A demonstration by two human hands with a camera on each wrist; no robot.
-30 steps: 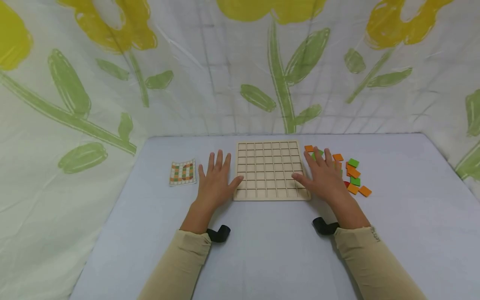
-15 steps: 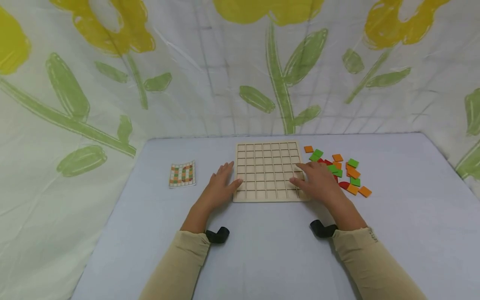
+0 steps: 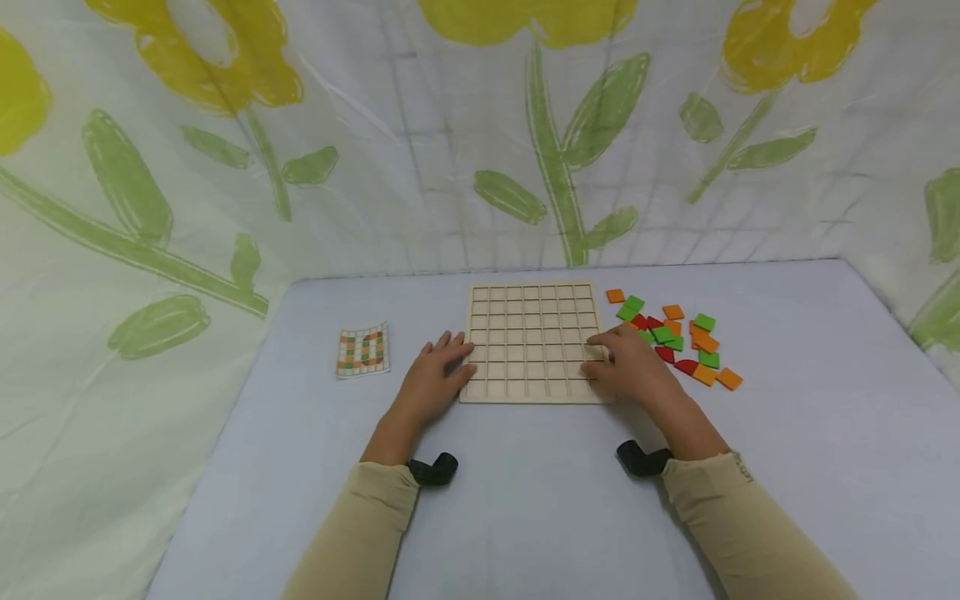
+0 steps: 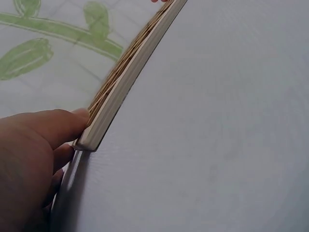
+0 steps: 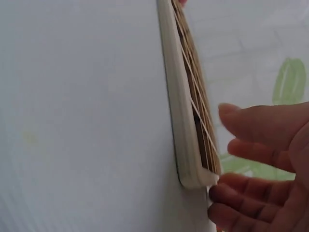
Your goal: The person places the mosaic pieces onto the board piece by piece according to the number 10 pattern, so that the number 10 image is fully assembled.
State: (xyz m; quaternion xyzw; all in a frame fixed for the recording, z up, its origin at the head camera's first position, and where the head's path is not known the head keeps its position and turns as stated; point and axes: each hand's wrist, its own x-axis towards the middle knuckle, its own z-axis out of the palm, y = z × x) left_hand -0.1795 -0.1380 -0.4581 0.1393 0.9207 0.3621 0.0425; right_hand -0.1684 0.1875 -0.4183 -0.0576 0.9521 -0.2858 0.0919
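Observation:
A pale wooden grid board (image 3: pixel 534 327) with bare square cells lies flat on the table between both hands. My left hand (image 3: pixel 431 385) holds its left edge; in the left wrist view the thumb (image 4: pixel 67 124) lies on the rim near the corner, with fingers curled against the side below. At the opposite edge is my right hand (image 3: pixel 632 367), its index finger and thumb overlapping the board's right cells in the head view. The right wrist view shows that thumb (image 5: pixel 256 123) raised apart from the rim, with other fingers loosely bent beside the near corner.
Small flat green, orange and red tiles (image 3: pixel 705 323) lie loosely scattered right of the board, partly behind the right hand. A small card (image 3: pixel 363 350) printed with a coloured grid pattern lies on the left. A flowered curtain (image 3: pixel 360 208) hangs behind the table (image 3: pixel 525 500).
Both hands have come down from spread fingers to the board's two side edges, their fingers bending. The board has shifted slightly left, and more of the tile pile shows.

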